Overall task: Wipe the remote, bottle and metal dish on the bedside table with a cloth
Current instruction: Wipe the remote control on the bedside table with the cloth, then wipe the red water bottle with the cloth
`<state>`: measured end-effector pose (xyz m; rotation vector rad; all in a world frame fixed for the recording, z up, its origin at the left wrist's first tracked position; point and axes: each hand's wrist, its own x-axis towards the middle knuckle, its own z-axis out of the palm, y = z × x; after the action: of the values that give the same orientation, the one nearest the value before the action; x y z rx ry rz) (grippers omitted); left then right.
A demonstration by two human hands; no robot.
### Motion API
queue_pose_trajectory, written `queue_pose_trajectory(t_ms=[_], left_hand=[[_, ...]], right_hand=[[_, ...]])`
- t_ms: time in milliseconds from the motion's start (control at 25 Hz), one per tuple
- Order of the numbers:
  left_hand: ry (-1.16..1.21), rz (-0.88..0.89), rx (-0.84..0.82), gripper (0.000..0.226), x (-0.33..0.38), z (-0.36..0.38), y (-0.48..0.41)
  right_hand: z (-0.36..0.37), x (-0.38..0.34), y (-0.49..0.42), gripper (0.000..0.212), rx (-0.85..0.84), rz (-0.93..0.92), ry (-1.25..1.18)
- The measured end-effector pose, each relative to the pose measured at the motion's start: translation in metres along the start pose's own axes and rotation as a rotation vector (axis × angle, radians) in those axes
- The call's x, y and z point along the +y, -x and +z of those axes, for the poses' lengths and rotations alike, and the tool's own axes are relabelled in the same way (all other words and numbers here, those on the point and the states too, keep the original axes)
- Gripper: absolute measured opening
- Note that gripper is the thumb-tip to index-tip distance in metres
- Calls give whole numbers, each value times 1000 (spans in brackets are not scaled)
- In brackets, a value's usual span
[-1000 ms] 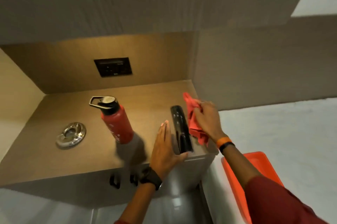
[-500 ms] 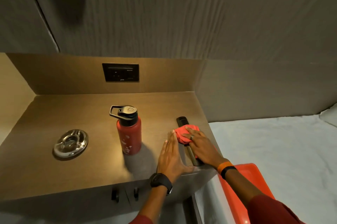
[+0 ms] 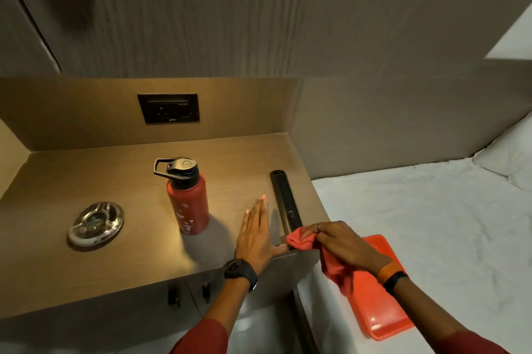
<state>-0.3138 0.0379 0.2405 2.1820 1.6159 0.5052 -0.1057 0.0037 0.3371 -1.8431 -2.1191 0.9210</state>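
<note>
A long black remote (image 3: 283, 199) lies near the right edge of the wooden bedside table (image 3: 115, 169). My right hand (image 3: 342, 241) grips a red cloth (image 3: 302, 240) and presses it on the remote's near end. My left hand (image 3: 257, 234) lies flat on the table just left of the remote, fingers together, thumb by the remote's near end. A red bottle (image 3: 188, 199) with a black cap stands upright in the middle. A shiny metal dish (image 3: 96, 224) sits at the left.
A black socket panel (image 3: 169, 108) is set in the back wall. An orange tray (image 3: 383, 296) lies on the white bed (image 3: 431, 224) to the right, a pillow (image 3: 509, 157) beyond. Two dark knobs (image 3: 188, 293) sit under the table's front edge.
My right hand has slid the cloth along the remote from its far part down to the near end. My left hand has stayed flat beside it.
</note>
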Motion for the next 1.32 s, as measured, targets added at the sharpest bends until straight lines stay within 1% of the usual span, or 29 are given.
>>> queue_pose_trajectory(t_ms=[80,120,200,280,360,400,480,560,640,720,760,840,880,920,1000,1040,1080,1120,1160,1200,1240,1280,1320], left_hand=[[-44,-2,-9,127,1,-1,0],[-63,2,-15,124,1,0,-1],[-57,4,-21,120,1,1,-4],[-4,-14,-6,121,6,0,-7],[101,-36,43,125,13,-5,-9],[155,-45,66,123,15,-7,-9],[195,-80,101,122,9,-9,-1],[170,-143,84,132,-4,-11,13],[117,-215,38,139,-25,-17,30],[23,-243,-19,140,-37,-31,44],[-5,-236,-38,138,-37,-40,51],[-33,-159,3,125,-33,-62,67],[-54,-76,100,110,-31,-72,76],[-84,42,256,89,-31,-82,84],[-161,275,616,48,-37,-112,93],[-199,318,716,38,-40,-136,86],[-243,303,761,37,-43,-163,75],[-296,248,742,41,-45,-191,61],[-341,182,632,45,-51,-218,47],[-359,114,462,49,-56,-239,31],[-316,67,293,50,-61,-255,19],[-230,43,142,49,-69,-264,10],[-145,52,50,47,-79,-269,7]], right_hand=[[-16,-1,7,44,-2,4,-119],[-21,-3,10,45,39,5,-186],[-27,-10,10,41,152,-27,-278],[-23,-27,-4,34,259,-67,-270],[-14,-47,-28,31,306,-119,-139],[-7,-58,-40,29,291,-135,-35],[10,-75,-61,24,192,-130,166],[27,-84,-72,21,89,-110,325],[46,-86,-73,23,66,-131,468],[58,-85,-65,23,76,-173,520],[61,-83,-58,22,72,-189,496],[57,-76,-50,23,40,-166,320],[52,-74,-47,23,14,-118,168],[47,-75,-44,23,2,-57,-26],[42,-90,-40,26,55,69,-582],[43,-102,-36,27,92,106,-889],[45,-116,-34,25,133,121,-1142],[50,-132,-33,23,190,110,-1323],[56,-151,-33,20,265,80,-1416],[64,-171,-37,18,347,29,-1440],[73,-192,-45,19,416,-36,-1399],[83,-215,-55,24,453,-98,-1324],[94,-237,-63,32,457,-150,-1216]])
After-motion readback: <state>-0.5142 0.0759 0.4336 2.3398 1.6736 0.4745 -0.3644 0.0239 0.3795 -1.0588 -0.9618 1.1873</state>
